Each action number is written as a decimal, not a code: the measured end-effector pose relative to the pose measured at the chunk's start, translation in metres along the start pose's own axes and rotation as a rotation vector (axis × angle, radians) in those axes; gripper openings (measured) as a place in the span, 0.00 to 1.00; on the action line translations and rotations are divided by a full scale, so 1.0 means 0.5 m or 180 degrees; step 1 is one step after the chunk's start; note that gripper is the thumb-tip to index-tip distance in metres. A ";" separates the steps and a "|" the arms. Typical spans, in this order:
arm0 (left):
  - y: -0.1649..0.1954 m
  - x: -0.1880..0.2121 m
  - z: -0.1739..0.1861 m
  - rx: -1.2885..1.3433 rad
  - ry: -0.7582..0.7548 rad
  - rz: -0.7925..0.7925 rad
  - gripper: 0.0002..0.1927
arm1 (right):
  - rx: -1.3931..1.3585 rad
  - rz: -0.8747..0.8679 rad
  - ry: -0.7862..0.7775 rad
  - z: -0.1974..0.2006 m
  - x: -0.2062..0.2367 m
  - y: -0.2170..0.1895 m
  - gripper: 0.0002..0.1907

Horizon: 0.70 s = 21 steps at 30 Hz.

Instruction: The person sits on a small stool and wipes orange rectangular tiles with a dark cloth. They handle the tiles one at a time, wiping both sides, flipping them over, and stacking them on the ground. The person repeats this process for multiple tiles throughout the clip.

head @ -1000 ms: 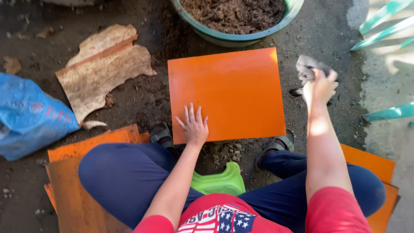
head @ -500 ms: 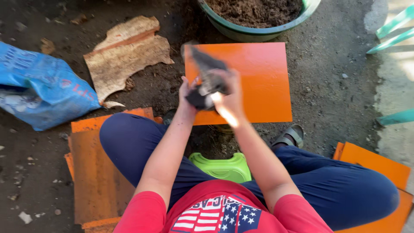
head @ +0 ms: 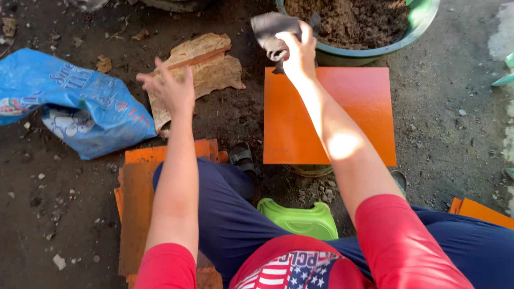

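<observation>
The right hand (head: pixel 300 51) pinches a crumpled grey cloth (head: pixel 273 29) above the flat orange square board (head: pixel 364 107), which looks already clean. The left hand (head: pixel 171 91) hovers open, fingers spread, holding nothing.

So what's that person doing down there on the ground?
A person sits on a low green stool on dirty ground. The right hand holds up a crumpled grey cloth, just above the far edge of a flat orange board. The left hand is open and empty, fingers spread, raised over a torn piece of cardboard. A green tub of soil stands beyond the board, and a blue plastic bag lies off to the left.
</observation>
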<state>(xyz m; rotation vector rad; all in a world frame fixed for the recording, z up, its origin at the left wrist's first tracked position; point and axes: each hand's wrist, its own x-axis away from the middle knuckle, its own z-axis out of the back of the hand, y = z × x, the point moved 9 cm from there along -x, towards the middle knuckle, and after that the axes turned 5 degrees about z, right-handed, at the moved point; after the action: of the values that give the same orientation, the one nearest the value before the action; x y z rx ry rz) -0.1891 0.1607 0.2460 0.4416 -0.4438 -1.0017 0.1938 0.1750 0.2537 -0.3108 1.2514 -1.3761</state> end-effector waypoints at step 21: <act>-0.234 0.398 -0.616 0.2218 -0.2509 0.0374 0.25 | 0.3361 -0.0307 -0.0819 0.053 0.337 0.145 0.19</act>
<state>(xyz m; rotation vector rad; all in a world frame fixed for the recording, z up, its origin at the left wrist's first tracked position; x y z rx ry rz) -0.0100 -0.0219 -0.0418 0.6188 -1.5363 -0.8588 0.2082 0.0404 0.1268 0.1943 0.1955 -1.8142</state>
